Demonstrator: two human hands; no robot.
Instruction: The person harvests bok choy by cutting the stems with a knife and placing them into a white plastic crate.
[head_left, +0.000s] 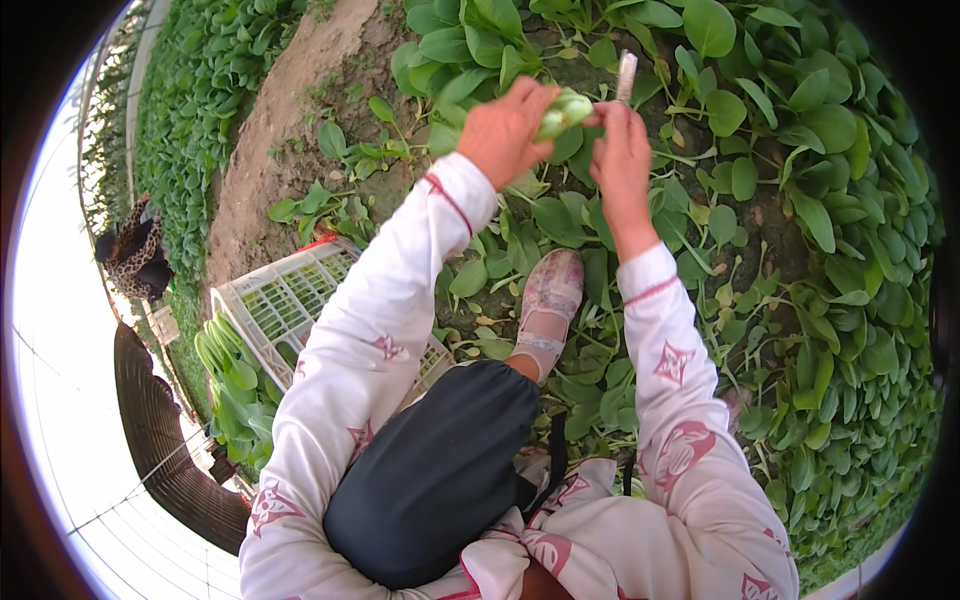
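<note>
My left hand (504, 133) is closed around a small head of leafy greens (564, 114), its pale cut stem end pointing right. Its leaves hang behind the hand, partly hidden. Close beside it, my right hand (622, 154) grips a short knife whose light metal blade (628, 75) sticks up past the fingers; the handle is hidden in the hand. The right fingertips reach the stem end, though whether they pull at a leaf cannot be made out. Below both hands, loose cut leaves (555, 217) cover the soil.
At my left is a white plastic crate (247, 315) with harvested greens (236, 379) along its far side. My shoe (553, 296) stands among fallen leaves. Dense rows of greens (847, 247) grow on the right. A bare soil strip (262, 150) runs left, with another person (139, 255) beyond.
</note>
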